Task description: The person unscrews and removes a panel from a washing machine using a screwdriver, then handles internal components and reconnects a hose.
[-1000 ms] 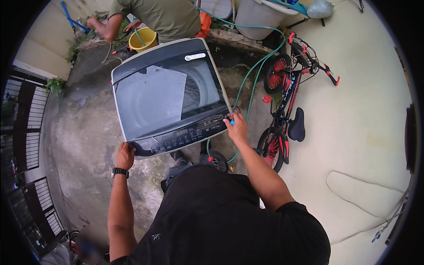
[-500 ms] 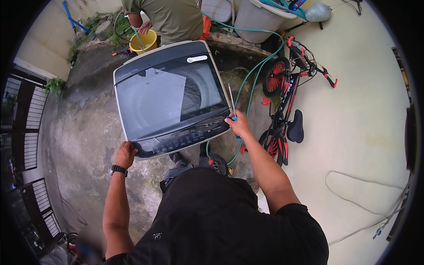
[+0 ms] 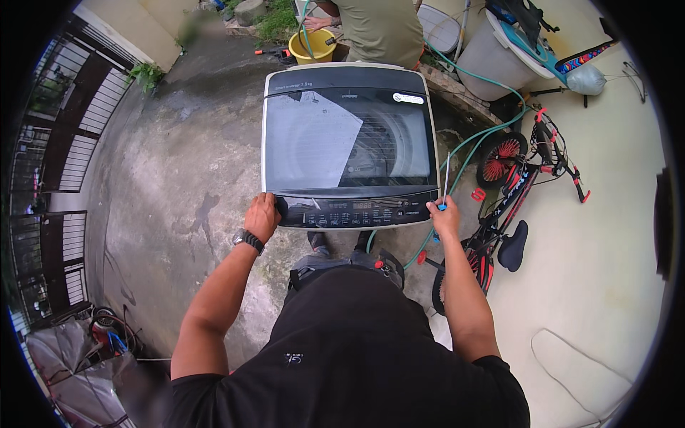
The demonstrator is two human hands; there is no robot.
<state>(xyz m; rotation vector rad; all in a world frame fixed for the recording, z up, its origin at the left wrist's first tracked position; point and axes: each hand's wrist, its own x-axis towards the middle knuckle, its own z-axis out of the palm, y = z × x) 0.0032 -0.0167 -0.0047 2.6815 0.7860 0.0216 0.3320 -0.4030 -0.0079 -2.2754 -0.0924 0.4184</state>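
Observation:
A top-loading washing machine (image 3: 349, 135) with a dark glass lid and a black control panel stands before me. My left hand (image 3: 262, 216) is closed around the near left corner of its top. At the near right corner, my right hand (image 3: 446, 217) is closed around a screwdriver (image 3: 447, 175) with a blue handle, its shaft pointing up and away. The fingers of that hand also touch the panel's edge. Through the lid, the round drum shows dimly, partly behind a pale reflection. Undersides of both hands are hidden.
A person in an olive shirt (image 3: 378, 32) is beyond the machine, beside a yellow bucket (image 3: 312, 46). A green hose (image 3: 474, 139) runs along the right, near a black-and-red bicycle (image 3: 514, 192). A large grey bin (image 3: 499, 60) stands far right; a dark gate (image 3: 75, 153) is left.
My view has swung, so the machine appears farther right and squarer to me. Both hands remain at its near corners, and the screwdriver stays in my right hand.

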